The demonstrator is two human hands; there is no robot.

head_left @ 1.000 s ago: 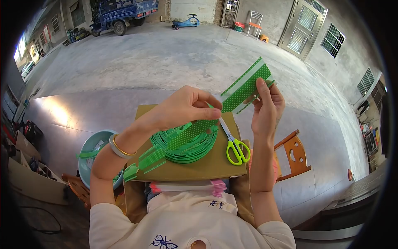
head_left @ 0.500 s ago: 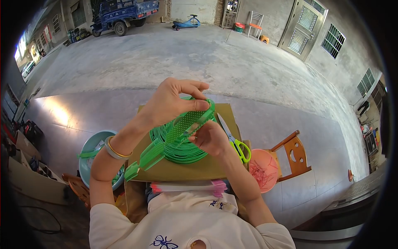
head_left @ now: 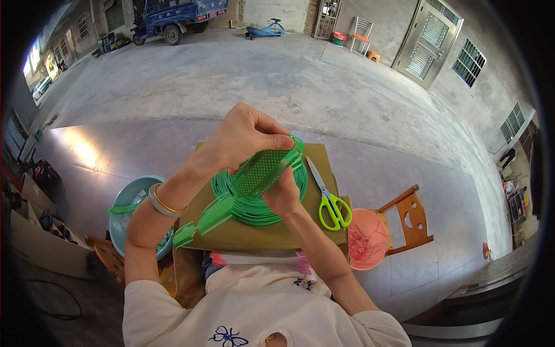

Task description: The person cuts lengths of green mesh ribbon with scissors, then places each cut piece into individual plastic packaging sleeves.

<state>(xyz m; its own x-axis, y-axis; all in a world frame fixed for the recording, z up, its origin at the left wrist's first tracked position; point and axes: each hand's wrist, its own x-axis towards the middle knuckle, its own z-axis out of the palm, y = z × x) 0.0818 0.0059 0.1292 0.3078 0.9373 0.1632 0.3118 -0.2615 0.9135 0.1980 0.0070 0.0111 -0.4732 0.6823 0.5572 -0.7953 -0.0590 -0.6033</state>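
Here, the dotted green ribbon [head_left: 254, 178], clamped in the fingers of the left hand [head_left: 236, 137], slants down toward the worktop's [head_left: 254, 238] near-left corner — the right hand [head_left: 284, 198] close beneath, its grip hidden.

Glossy green plastic-looking ribbon with pale dots [head_left: 254, 176] shines above a matt olive-brown rectangular tabletop [head_left: 318, 162], where scissors with yellow-green handles [head_left: 333, 200] pair smooth plastic grips with bare metal blades; right of the tabletop, a smooth pink plastic basin [head_left: 361, 216] and glossy orange-brown wooden chair [head_left: 415, 232]; beyond it, rough, matt grey concrete ground [head_left: 231, 87]
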